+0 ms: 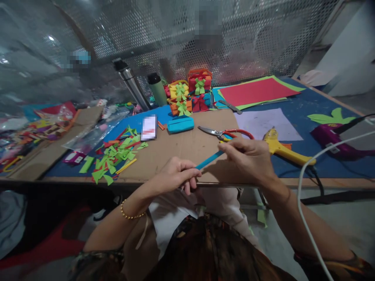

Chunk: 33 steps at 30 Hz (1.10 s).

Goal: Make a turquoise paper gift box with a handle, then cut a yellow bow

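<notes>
A narrow blue strip [211, 159], seemingly of foam or felt, is stretched between my two hands above the front of the cardboard sheet [175, 146]. My left hand [183, 173] pinches its lower left end near the table edge. At the upper right end, my right hand [249, 156] grips the strip between thumb and fingers. Just beyond the right hand lie red-handled scissors [218, 132], blades pointing left. A yellow glue gun [283, 148] rests to the right of that hand. Farther back sits a small blue box-like piece [181, 125].
Green and red scraps [120, 152] are heaped at left beside a white card [149, 127]. Small bow-topped baskets [180, 91] stand behind, near a green bottle [157, 89] and a steel flask [133, 86]. Coloured sheets [260, 91] lie back right. A white cable [301, 187] crosses at right.
</notes>
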Each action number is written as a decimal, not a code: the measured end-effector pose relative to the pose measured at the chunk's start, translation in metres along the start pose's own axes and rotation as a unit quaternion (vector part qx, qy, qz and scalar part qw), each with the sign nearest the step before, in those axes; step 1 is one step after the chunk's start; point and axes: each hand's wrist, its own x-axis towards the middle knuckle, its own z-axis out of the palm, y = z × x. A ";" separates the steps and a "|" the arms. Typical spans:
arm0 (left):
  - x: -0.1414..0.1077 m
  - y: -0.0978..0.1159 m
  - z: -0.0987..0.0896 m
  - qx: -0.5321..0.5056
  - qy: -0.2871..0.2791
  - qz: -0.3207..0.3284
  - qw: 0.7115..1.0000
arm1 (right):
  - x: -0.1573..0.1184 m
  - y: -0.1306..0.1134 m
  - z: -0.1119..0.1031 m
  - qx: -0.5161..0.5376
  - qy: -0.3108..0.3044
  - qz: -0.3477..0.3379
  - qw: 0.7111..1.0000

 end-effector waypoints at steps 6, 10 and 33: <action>-0.004 0.007 -0.004 0.120 0.027 -0.004 0.992 | 0.010 -0.011 0.002 -0.136 -0.074 -0.227 0.961; -0.001 0.015 -0.005 0.287 0.055 0.053 0.955 | 0.001 -0.018 0.026 -0.234 -0.350 -0.274 0.865; -0.011 0.013 -0.020 0.361 0.183 0.201 0.892 | 0.006 0.005 -0.009 -0.279 -0.376 -0.190 0.863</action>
